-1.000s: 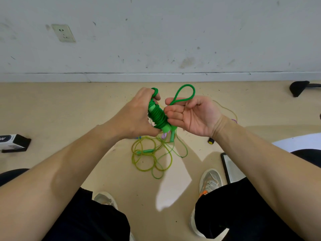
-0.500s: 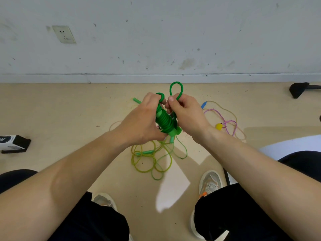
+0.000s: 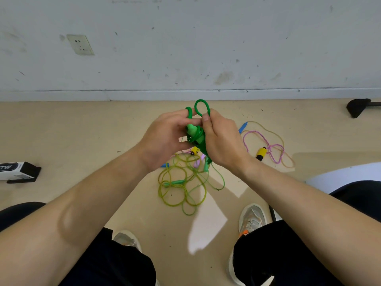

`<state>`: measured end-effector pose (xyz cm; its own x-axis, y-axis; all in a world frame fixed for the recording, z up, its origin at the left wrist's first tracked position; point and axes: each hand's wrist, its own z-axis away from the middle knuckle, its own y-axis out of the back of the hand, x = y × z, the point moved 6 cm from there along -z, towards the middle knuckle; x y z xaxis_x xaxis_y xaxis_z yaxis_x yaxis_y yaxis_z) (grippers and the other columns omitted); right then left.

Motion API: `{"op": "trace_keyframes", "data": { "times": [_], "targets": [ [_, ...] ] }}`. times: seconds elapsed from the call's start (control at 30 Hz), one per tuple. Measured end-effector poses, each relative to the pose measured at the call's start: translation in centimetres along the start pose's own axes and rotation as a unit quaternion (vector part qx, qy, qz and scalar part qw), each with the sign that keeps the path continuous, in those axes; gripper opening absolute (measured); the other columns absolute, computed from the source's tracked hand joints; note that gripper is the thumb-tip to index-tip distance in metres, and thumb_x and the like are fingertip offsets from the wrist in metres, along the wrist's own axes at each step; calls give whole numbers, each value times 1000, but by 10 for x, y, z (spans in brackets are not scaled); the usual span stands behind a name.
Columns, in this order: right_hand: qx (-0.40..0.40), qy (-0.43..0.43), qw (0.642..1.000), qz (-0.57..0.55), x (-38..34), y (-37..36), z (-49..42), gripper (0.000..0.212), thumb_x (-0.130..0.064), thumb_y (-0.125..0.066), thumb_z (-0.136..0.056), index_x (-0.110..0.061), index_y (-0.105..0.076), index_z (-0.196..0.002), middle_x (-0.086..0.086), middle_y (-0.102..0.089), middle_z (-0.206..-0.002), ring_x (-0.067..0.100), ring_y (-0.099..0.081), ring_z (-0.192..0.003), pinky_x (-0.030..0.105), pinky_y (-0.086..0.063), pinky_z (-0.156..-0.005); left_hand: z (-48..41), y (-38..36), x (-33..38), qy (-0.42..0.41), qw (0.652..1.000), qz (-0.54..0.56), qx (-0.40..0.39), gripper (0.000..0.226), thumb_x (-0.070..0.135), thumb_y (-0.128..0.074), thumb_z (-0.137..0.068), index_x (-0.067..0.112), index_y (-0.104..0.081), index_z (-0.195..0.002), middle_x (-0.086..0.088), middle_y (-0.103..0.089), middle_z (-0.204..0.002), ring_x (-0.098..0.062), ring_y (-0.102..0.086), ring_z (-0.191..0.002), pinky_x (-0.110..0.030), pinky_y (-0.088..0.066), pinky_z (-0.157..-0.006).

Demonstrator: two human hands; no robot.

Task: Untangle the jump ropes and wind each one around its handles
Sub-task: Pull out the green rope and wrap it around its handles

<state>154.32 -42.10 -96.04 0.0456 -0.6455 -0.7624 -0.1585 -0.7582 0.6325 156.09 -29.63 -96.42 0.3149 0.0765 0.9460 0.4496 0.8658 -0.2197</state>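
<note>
Evidently sat low facing the wall, knees apart, using the bare floor point(image 3: 61, 141) between the shoes as the sorting ground. Had the yellow-green rope point(image 3: 181, 190) lying there in loose overlapping loops, directly beneath the hands, unwound and probably next in line. Had the pink rope point(image 3: 276, 145) well off to the right, with a yellow handle point(image 3: 261, 152) on it and a blue handle point(image 3: 242, 127) near it, apart from the main tangle, likely so as not to snag. Held the green jump rope point(image 3: 196, 137) up off the floor, clear of the others, between both hands. Gripped the wound bundle from its left with the left hand point(image 3: 165, 139), with fingers curled round the coils and pale green handles, presumably to stop them springing loose. Closed the right hand point(image 3: 220, 141) on the bundle's other side, pinching with thumb and forefinger the base of the last loop point(image 3: 202, 107), which stood free above the knuckles. Seemed to be at the tuck-in, with winding nearly done and only that tail loop to secure. Could not tell whether both handles sat inside the coils.
</note>
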Motion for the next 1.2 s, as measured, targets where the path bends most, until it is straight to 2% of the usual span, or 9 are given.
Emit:
{"op": "trace_keyframes", "data": {
  "times": [0.07,0.13,0.23,0.33,0.53,0.7,0.83,1.0,1.2],
  "targets": [
    [-13,26,999,36,-4,-1,0,33,-30,-31,-107,-13,-51,-87,-13,-59,-71,25,-53,-68,38,-40,-63,1,6,0,6,1000,20,18,40,12,-43,-96,-3,-59,-130,-9,-66,-100,-25,-58,-91,-43,-54,-83],
    [-15,47,997,64,-5,-3,0,34,-29,-33,-107,-10,-53,-87,3,-58,-74,29,-53,-71,37,-38,-61,2,9,-1,7,999,22,30,39,6,-36,-100,-1,-61,-129,-8,-66,-96,-23,-61,-82,-48,-56,-83],
    [-18,57,997,50,-5,-5,0,37,-29,-34,-106,-17,-48,-74,-2,-49,-65,26,-48,-64,35,-35,-59,2,9,1,1,1000,5,31,38,3,-34,-100,-6,-58,-129,-15,-61,-101,-30,-61,-85,-57,-54,-89],
    [-22,51,998,25,-5,-4,0,45,-35,-27,-108,-32,-37,-64,-7,-44,-58,20,-43,-59,34,-31,-58,2,9,1,-2,999,-21,25,35,3,-36,-102,-6,-59,-127,-19,-63,-106,-34,-64,-93,-56,-55,-87],
    [-35,42,996,64,-3,-6,-3,49,-30,-28,-108,-29,-36,-59,-7,-42,-57,25,-45,-64,32,-29,-63,-1,12,-2,5,998,-50,37,26,3,-49,-101,2,-68,-119,-13,-69,-103,-30,-66,-91,-54,-58,-87],
    [-56,49,994,79,4,-7,-4,51,-28,-32,-106,-21,-38,-56,2,-46,-55,25,-44,-59,33,-28,-58,-3,28,-1,44,985,-156,60,19,7,-60,-97,3,-72,-111,-11,-74,-101,-23,-71,-92,-48,-55,-98],
    [-63,65,993,76,3,-7,-6,52,-33,-35,-105,-20,-38,-54,1,-45,-50,22,-42,-55,35,-26,-55,-2,31,6,54,982,-173,47,18,12,-64,-95,10,-76,-109,-9,-76,-102,-22,-74,-95,-45,-57,-93],
    [-68,73,992,81,2,-9,-10,53,-40,-32,-105,-24,-39,-55,-2,-45,-52,24,-45,-58,36,-30,-56,0,29,5,60,990,-117,49,16,9,-64,-93,14,-78,-85,-11,-73,-93,-33,-72,-90,-48,-59,-90],
    [-74,59,994,61,4,-5,-8,50,-35,-30,-107,-18,-35,-59,3,-44,-56,28,-44,-61,43,-36,-61,-1,26,4,48,992,-89,80,19,7,-68,-90,-6,-71,-104,-17,-73,-91,-33,-73,-82,-38,-63,-75]
  ]
}}
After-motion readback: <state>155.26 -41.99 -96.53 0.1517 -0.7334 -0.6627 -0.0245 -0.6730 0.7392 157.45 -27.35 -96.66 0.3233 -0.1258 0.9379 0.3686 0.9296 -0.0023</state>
